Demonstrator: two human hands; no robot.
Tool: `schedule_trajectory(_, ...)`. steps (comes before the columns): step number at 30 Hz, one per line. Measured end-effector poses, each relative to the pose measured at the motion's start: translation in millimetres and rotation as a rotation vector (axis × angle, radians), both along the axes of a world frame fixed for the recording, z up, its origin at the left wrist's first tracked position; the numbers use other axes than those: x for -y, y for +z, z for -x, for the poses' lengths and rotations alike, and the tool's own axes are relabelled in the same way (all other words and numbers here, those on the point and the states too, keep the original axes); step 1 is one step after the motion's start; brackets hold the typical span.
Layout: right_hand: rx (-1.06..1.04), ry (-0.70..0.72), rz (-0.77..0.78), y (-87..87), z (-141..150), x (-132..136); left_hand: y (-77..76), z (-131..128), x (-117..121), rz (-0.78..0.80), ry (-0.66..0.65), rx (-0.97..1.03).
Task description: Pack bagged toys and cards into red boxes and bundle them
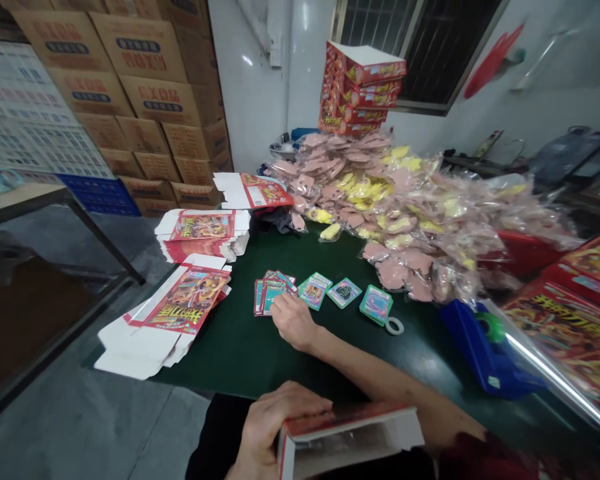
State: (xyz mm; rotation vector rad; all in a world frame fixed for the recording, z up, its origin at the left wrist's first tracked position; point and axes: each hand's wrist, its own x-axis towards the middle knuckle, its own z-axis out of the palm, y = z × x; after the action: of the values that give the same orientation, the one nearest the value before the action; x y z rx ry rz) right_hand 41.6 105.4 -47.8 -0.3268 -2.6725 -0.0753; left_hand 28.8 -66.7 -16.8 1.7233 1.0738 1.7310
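Observation:
My left hand [275, 427] grips an open red-and-white cardboard box [353, 430] near my body at the bottom of the view. My right hand [294, 321] reaches across the dark green table top [230, 357], its fingertips on a fanned stack of teal-and-red trading cards [275, 293]. Several single cards lie to its right, including a teal one [314, 291] and a blue-green one [344, 292]. Flat printed box blanks [183, 313] lie left of the stack.
A heap of pink and yellow items in clear bags [405, 227] covers the table's far side, below a stack of red boxes [363, 87]. A blue dispenser [485, 350] and red printed boxes [565, 327] stand right. Brown cartons [140, 87] rise behind.

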Motion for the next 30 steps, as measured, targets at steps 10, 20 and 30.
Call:
schedule_trajectory(10, -0.209, -0.195, 0.044, 45.7, -25.9, -49.3, 25.0, -1.7, 1.9, 0.058, 0.015, -0.038)
schedule_trajectory(20, 0.049, -0.118, -0.011, 41.9, -69.6, -67.0, 33.7, -1.0, -1.6, 0.026, -0.015, 0.001)
schedule_trajectory(30, 0.205, -0.06, 0.128, 22.7, -63.4, -87.9, 22.5, -0.1, 1.0, 0.282, -0.028, 0.059)
